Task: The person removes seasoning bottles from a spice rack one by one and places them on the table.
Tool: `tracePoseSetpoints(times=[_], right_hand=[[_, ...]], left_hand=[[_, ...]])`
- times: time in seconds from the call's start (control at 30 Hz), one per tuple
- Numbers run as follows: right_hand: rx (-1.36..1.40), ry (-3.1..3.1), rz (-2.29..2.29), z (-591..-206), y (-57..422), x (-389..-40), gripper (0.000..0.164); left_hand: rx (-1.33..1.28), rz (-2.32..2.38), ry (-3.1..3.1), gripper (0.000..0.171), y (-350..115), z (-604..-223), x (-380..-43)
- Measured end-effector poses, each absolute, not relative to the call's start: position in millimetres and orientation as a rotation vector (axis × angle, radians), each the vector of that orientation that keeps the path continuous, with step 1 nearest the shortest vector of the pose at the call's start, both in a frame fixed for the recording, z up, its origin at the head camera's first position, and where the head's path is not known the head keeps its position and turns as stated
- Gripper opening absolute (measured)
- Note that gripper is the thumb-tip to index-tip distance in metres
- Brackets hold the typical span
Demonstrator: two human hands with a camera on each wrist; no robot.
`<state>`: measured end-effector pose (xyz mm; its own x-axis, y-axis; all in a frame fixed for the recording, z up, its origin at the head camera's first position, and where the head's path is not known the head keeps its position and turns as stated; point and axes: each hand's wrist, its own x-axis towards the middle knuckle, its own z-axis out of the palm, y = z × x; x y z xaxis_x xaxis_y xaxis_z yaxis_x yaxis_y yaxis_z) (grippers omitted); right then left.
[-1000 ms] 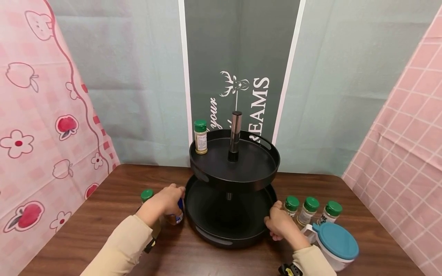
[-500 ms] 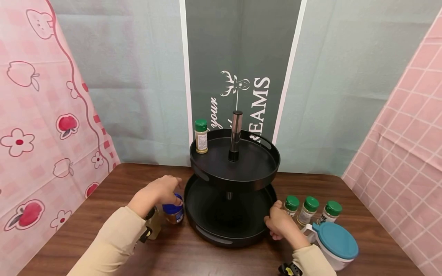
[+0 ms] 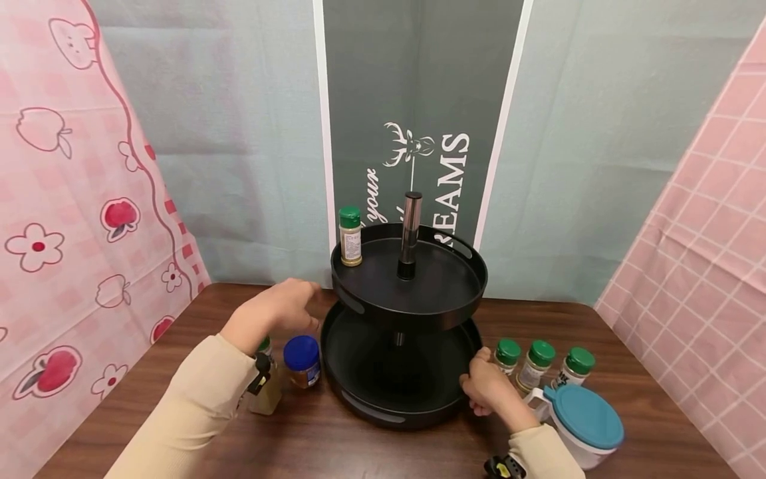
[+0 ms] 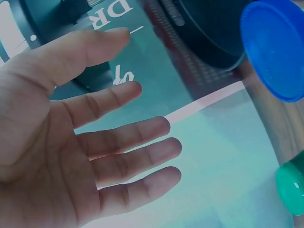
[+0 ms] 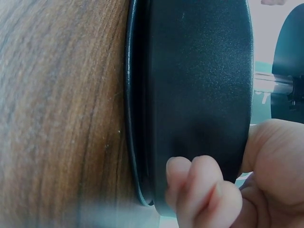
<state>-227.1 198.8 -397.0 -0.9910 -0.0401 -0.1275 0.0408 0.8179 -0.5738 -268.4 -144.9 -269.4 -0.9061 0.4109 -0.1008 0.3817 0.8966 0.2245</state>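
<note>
A black two-tier turntable tray (image 3: 443, 283) stands mid-table with a metal post. One green-capped seasoning shaker (image 3: 351, 243) sits on its upper tier, at the left. My right hand (image 3: 486, 384) pinches the lower tier's rim, thumb over the edge and curled fingers (image 5: 204, 185) against the outer wall. Left of the tray, my left hand (image 3: 281, 309) hovers with nothing in it; its fingers (image 4: 123, 135) are spread in the left wrist view. Below that hand stands a jar with a blue lid (image 3: 302, 356). Another green-capped shaker (image 3: 266, 396) is partly hidden by the left wrist.
Three green-capped shakers (image 3: 540, 362) stand in a row right of the tray. In front of them is a white handled container with a teal lid (image 3: 585, 418), close to the right forearm. Fabric curtains (image 3: 263, 146) rise behind the wooden table (image 3: 353, 452) and at both sides.
My left hand has left the blue-lidded jar and risen up and back, its fingers spreading. The jar stays beside the tray. My right hand keeps its place on the rim.
</note>
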Motion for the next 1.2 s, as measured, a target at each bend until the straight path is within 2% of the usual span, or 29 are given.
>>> tracePoseSetpoints(times=[0.2, 0.93, 1.2], right_hand=[[-0.008, 2.876, -0.912, -398.1, 199.6, -226.5, 0.072], [-0.001, 2.873, -0.902, -398.2, 199.9, -227.0, 0.072], [0.004, 2.874, -0.886, -397.7, 199.3, -226.8, 0.072]], left_hand=[[0.678, 0.325, 2.97, 0.038, -147.4, -256.3, -269.9], [0.601, 0.462, 3.185, 0.046, -142.0, -217.7, -280.2], [0.625, 0.549, 3.253, 0.039, -135.9, -212.4, -284.8]])
